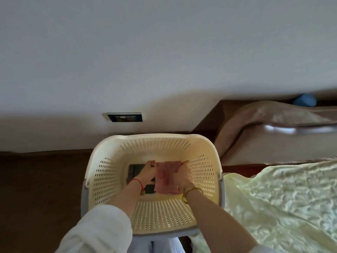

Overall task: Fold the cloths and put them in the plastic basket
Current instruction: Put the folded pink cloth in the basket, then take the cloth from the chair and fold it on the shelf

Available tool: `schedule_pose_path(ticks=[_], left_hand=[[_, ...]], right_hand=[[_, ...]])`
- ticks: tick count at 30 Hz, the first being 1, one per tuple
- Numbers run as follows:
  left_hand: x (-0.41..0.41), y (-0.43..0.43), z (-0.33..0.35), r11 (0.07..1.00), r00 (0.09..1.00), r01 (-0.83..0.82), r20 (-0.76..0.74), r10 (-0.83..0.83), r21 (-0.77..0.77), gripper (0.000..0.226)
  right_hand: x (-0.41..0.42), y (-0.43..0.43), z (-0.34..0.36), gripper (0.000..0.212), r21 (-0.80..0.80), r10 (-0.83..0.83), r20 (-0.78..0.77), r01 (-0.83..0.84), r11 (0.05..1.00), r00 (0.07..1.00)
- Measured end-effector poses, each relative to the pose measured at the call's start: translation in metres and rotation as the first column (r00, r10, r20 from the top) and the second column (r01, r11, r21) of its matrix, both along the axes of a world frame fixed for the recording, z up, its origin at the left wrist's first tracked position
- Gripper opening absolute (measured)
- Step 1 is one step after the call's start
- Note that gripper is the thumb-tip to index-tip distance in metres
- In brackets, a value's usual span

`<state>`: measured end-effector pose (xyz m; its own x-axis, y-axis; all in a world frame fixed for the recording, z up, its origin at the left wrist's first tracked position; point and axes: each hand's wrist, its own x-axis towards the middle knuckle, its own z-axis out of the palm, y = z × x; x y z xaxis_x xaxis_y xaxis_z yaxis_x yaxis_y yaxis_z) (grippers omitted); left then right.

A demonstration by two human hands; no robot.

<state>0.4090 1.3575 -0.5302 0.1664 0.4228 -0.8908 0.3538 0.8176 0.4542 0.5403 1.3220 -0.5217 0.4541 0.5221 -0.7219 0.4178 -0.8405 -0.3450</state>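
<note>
White wall (164, 52) fills the upper part of the view, with a dark floor (36, 189) below on the left and a bed with a pale green quilted cover (282, 207) on the right. Between them stands a cream plastic basket (155, 141) with perforated walls, seen from above. At its bottom lies a dark folded cloth (134, 170), partly hidden by the left hand. Both hands reach down inside the basket. The left hand (146, 173) and the right hand (182, 177) hold a folded pink cloth (166, 177) between them, fingers closed on its far corners, one at each side. The pink cloth hangs inside the basket, above and just right of the dark one; whether it touches the bottom cannot be told. A red string (137, 182) circles the left wrist, a gold bangle (191, 191) the right. A brown pillow (273, 115) lies at the head of the bed.
</note>
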Motion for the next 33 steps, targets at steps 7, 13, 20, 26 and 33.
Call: schedule_pose_path(ticks=[7,13,20,26,33], left_hand=[[-0.013,-0.006,0.003,0.996,0.992,0.073,-0.095,-0.078,-0.049,0.048],[-0.048,0.001,0.075,0.992,0.994,-0.043,-0.094,0.054,0.119,0.029],[-0.101,-0.035,0.207,0.89,0.968,-0.25,0.083,0.237,0.382,0.028],[-0.17,-0.124,0.285,0.615,0.808,-0.571,0.239,0.539,0.544,0.021],[-0.254,-0.249,0.328,0.21,0.476,-0.783,0.347,0.808,0.585,0.025]], right_hand=[[0.005,-0.004,0.013,0.046,-0.076,0.251,0.069,-0.246,0.966,0.966],[0.0,0.002,0.08,0.018,0.062,0.169,-0.127,-0.162,0.985,0.977],[-0.041,-0.011,0.176,0.024,0.218,0.077,-0.529,0.048,0.975,0.845],[-0.103,-0.028,0.242,0.025,0.404,0.406,-0.507,-0.207,0.891,0.76],[-0.21,-0.069,0.29,0.018,0.548,0.646,-0.534,-0.359,0.755,0.545]])
